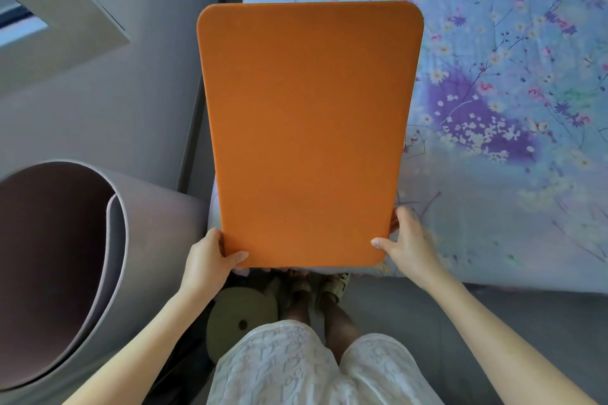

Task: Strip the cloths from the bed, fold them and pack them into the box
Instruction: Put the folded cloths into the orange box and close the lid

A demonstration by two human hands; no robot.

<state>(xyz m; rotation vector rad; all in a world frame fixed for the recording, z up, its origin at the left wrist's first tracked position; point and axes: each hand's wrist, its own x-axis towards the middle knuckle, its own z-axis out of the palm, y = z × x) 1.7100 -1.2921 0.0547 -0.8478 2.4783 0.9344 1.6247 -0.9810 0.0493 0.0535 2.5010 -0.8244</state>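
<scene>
The orange cloth, flat with rounded corners, is held over the near left edge of the floral-sheeted bed, its near corners pinched by the left hand and right hand, a rolled mauve mat lying left.

Single view, head-worn wide-angle camera: it looks forward and steeply down from the person's head, along both forearms to the left hand and right hand. Close range: the orange mat that both hands grip fills the frame's centre. The bed takes the right and upper side, a rolled grey mat the lower left, and the person's feet show at lower centre.
</scene>
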